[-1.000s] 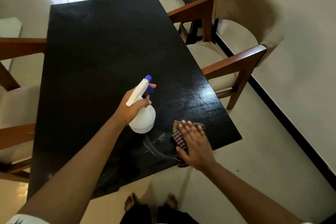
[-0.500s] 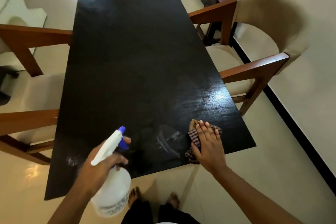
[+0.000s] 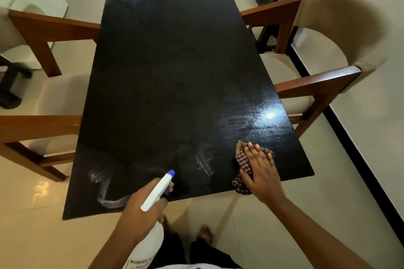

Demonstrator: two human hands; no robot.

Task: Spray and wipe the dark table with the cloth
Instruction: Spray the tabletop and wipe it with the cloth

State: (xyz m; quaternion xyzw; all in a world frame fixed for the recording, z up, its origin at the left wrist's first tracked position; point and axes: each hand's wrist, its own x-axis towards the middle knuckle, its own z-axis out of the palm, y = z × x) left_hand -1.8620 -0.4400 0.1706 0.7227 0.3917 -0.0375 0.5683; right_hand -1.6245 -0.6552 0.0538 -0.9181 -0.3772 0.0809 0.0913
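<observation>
Progress: the dark table [image 3: 175,72] has wet streaks by its near edge and a sheen at the right edge. The far half looks dry, so most is probably left.
Left hand [image 3: 142,209]: fingers curled round the spray bottle [image 3: 157,192], nozzle over the near edge.
Right hand [image 3: 260,172]: fingers straight, pressing the checked cloth [image 3: 242,159] at the near right corner.

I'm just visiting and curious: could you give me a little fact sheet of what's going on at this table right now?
surface: dark table, seen from its near end
left hand: grips a spray bottle, blue nozzle over the near edge
right hand: straight fingers press a checked cloth flat near the near right corner
wet marks: whitish streaks by the near left corner, more at mid-edge
around: wooden chairs with pale cushions on both sides
</observation>
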